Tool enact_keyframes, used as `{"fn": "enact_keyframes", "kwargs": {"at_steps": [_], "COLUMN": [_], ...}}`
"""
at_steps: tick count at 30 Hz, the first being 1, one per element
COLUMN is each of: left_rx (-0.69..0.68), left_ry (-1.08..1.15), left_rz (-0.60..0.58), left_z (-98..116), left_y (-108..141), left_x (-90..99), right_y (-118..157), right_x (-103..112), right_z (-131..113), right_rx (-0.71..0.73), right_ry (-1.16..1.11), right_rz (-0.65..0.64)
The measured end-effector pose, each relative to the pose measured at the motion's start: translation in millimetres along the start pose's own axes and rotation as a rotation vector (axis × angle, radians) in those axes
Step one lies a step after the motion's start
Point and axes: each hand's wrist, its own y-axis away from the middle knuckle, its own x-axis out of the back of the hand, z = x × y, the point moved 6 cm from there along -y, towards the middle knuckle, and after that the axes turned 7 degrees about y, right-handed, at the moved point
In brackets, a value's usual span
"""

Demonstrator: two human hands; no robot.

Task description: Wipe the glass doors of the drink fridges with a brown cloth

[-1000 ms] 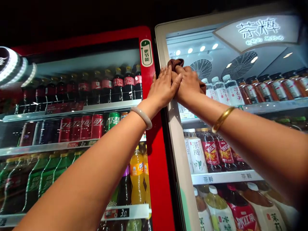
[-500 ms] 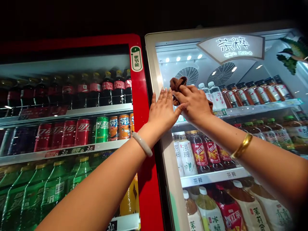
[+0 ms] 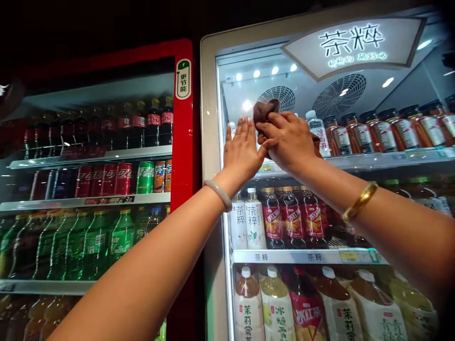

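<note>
Against the glass door [image 3: 245, 66] of the right-hand drinks fridge, my right hand [image 3: 289, 142] presses a bunched brown cloth [image 3: 266, 111]. Its fingers are closed over the cloth, and part of the cloth shows past the far side of the hand. Beside it my left hand [image 3: 243, 147] lies flat with fingers stretched upward, seemingly on the same glass; its thumb reaches to my right hand. A pale bangle [image 3: 218, 194] circles my left wrist and a gold bangle [image 3: 360, 201] my right forearm. Behind the glass, a clear bottle [image 3: 317, 132] shows just right of my right hand.
A red-framed fridge [image 3: 183, 142] stands at the left, with rows of cola bottles [image 3: 154, 123], cans [image 3: 124, 180] and green bottles [image 3: 95, 246]. A lit fan-shaped sign [image 3: 355, 47] spans the right fridge's top. Red-labelled tea bottles [image 3: 294, 218] fill its middle shelf.
The view has shifted rightward, so the right fridge fills more of it. Both hands have moved right across the glass from near the door frame, the cloth still in my right hand.
</note>
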Motion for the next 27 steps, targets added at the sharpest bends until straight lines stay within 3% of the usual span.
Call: {"fn": "enact_keyframes", "kwargs": {"at_steps": [4, 7, 10, 14, 17, 19, 21, 25, 27], "left_rx": [-0.063, -0.045, -0.049, -0.084, -0.087, -0.099, -0.110, -0.107, -0.104], "left_ry": [0.030, 0.052, 0.031, -0.012, -0.059, -0.079, -0.083, -0.084, -0.068], "left_rz": [0.012, 0.055, 0.076, 0.087, 0.108, 0.104, 0.091, 0.073, 0.080], "left_z": [28.7, 27.5, 23.7, 27.0, 29.6, 30.8, 31.4, 31.8, 32.5], "left_y": [-1.7, 1.0, -0.6, -3.1, -2.4, -1.6, -1.1, -1.0, -0.9], "left_x": [-16.0, -20.2, -24.2, -32.8, -35.9, -36.3, -35.7, -34.1, -33.4], "right_y": [29.5, 25.7, 16.9, 33.6, 49.0, 48.0, 41.5, 46.1, 57.7], "right_x": [5.2, 5.5, 7.4, 15.1, 17.0, 16.2, 15.1, 18.2, 19.4], "right_z": [20.4, 26.8, 52.2, 98.1, 84.6, 70.3, 71.9, 110.6, 115.2], "right_rx": [-0.075, 0.069, 0.216, 0.012, 0.119, 0.262, 0.318, 0.109, 0.032], "right_ry": [-0.102, -0.141, -0.105, -0.071, -0.059, -0.057, -0.053, -0.034, -0.041], "right_rz": [0.036, 0.000, -0.020, 0.072, 0.077, 0.049, 0.032, 0.091, 0.095]}}
